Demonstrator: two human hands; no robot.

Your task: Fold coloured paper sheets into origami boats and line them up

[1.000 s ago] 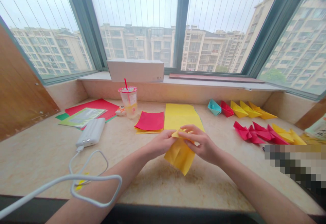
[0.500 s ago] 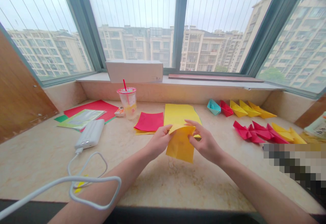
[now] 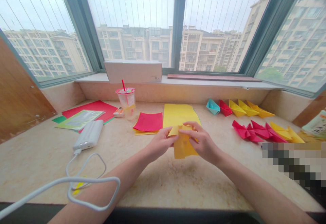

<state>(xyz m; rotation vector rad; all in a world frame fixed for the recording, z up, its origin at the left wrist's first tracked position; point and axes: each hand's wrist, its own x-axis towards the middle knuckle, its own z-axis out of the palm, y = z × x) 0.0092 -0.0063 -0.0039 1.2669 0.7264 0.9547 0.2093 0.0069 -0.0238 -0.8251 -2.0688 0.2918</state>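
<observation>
A yellow sheet of paper (image 3: 182, 147), creased and partly folded over at its top, is held up above the counter between both hands. My left hand (image 3: 163, 141) pinches its upper left part. On the other side my right hand (image 3: 200, 139) grips the upper right, its fingers reaching across the folded top. Behind the hands lies a larger yellow sheet (image 3: 178, 113), flat on the counter. Just left of that is a small stack of red paper squares (image 3: 148, 121) with yellow ones underneath.
Folded paper boats (image 3: 238, 108) stand in a row at the back right, with red and yellow folded shapes (image 3: 265, 131) before them. A cup with a straw (image 3: 126, 103), a white power bank (image 3: 88, 134) and its looping cable (image 3: 94, 180) are on the left. Wide red paper (image 3: 107, 108) lies behind.
The yellow paper has turned and its top is now folded over. My right hand's fingers have moved left across the top edge, nearer my left hand.
</observation>
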